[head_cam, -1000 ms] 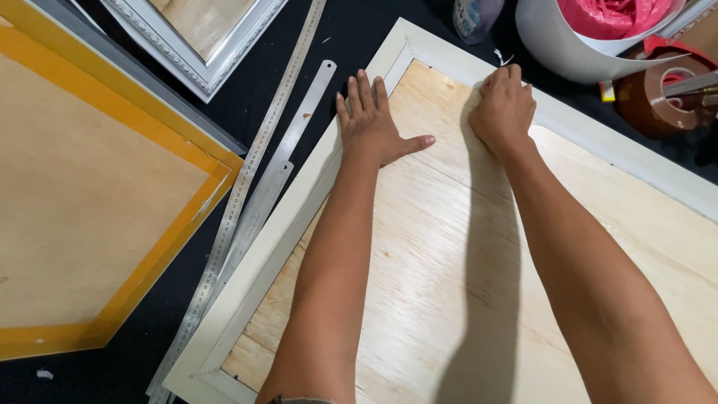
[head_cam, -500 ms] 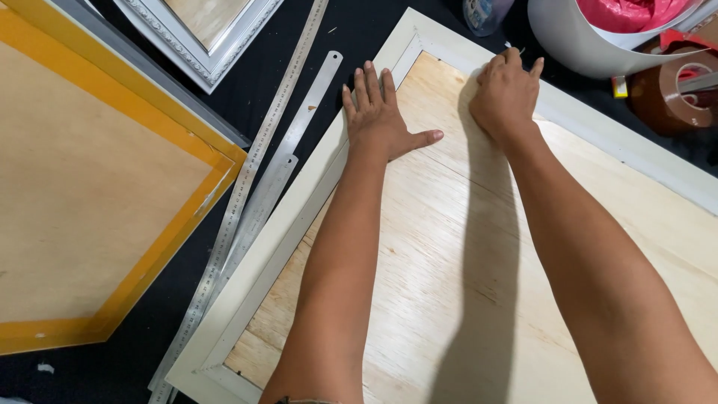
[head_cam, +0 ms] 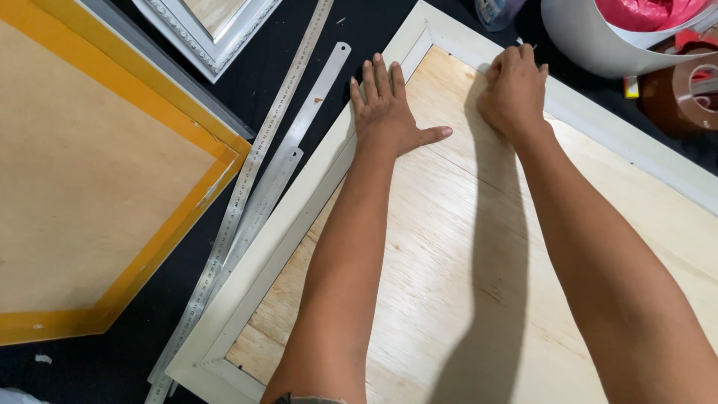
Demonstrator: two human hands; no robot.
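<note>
My left hand (head_cam: 387,112) is flat with fingers spread wide, palm on the plywood backing board (head_cam: 449,254) and fingertips over the cream frame (head_cam: 299,202) at its top corner. My right hand (head_cam: 514,91) is curled, fingers bunched tight against the frame's upper edge; can't tell if they're pinching anything. Two steel rulers (head_cam: 269,172) lie just beside the frame on the black surface (head_cam: 127,359).

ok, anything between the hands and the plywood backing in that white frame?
Nothing visible. The left hand lies flat on the plywood backing at the white frame edge; the right hand presses near the top corner. The steel rulers lie outside the frame.
</note>
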